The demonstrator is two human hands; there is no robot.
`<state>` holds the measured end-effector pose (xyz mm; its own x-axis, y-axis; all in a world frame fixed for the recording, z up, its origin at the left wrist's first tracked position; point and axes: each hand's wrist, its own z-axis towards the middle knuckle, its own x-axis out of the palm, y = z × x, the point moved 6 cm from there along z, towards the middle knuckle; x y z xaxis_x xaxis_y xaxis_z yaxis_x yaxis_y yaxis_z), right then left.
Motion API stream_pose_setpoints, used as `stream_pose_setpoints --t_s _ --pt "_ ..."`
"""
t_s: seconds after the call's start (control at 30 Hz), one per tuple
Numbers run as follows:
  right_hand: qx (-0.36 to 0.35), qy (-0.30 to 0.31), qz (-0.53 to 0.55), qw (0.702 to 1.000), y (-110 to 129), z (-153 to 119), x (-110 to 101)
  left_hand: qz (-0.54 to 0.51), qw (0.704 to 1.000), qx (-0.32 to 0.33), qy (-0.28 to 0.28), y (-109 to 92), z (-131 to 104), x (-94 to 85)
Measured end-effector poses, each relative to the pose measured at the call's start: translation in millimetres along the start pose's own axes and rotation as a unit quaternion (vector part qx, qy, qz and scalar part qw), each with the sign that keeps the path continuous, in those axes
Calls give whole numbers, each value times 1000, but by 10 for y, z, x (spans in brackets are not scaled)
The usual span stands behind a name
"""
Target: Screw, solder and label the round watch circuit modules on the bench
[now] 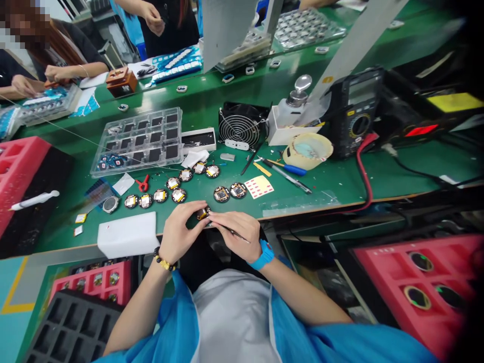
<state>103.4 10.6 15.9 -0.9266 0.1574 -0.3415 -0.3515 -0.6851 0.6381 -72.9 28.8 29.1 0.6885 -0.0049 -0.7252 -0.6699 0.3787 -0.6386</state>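
Near the bench's front edge, my left hand (182, 227) pinches a small round circuit board (203, 213) between thumb and fingers. My right hand (238, 233) is closed around a thin pair of tweezers (236, 233), its fingertips meeting the board's right side; the tool's tip is hidden. Two similar round boards (221, 194) lie just beyond, beside a sticker sheet with red marks (259, 186). Several more round boards, with pale battery-like parts (160, 195), are spread out to the left. A white block (127, 234) rests at the front edge, left of my left hand.
Behind the boards are a clear compartment tray (139, 138), a fan (242, 126), a cream tub (308, 150) and a multimeter (359, 108). Pens (289, 176) lie at right. Pink foam trays (419, 282) flank me. Co-workers' hands (153, 19) show across the bench.
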Motion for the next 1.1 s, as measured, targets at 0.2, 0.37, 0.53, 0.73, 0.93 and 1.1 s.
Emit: stream_pose_setpoints --t_s 0.2,0.37,0.53,0.73,0.93,1.1 --pt "0 8 3 1000 11 -16 20 -35 998 -43 -13 53 3 10" --pt "-8 20 7 1000 22 -14 4 -60 995 -74 -23 107 -27 20" --pt "16 39 -3 999 -21 -11 -12 -85 995 -57 -19 136 -58 -14" --pt "37 43 -8 998 -30 -13 -41 -144 987 -56 -38 224 -64 -50" --pt "49 84 30 995 11 105 -34 -202 974 -92 -41 294 -78 -6" --pt "12 152 -72 986 0 190 144 -226 968 -104 -45 296 -73 -26"
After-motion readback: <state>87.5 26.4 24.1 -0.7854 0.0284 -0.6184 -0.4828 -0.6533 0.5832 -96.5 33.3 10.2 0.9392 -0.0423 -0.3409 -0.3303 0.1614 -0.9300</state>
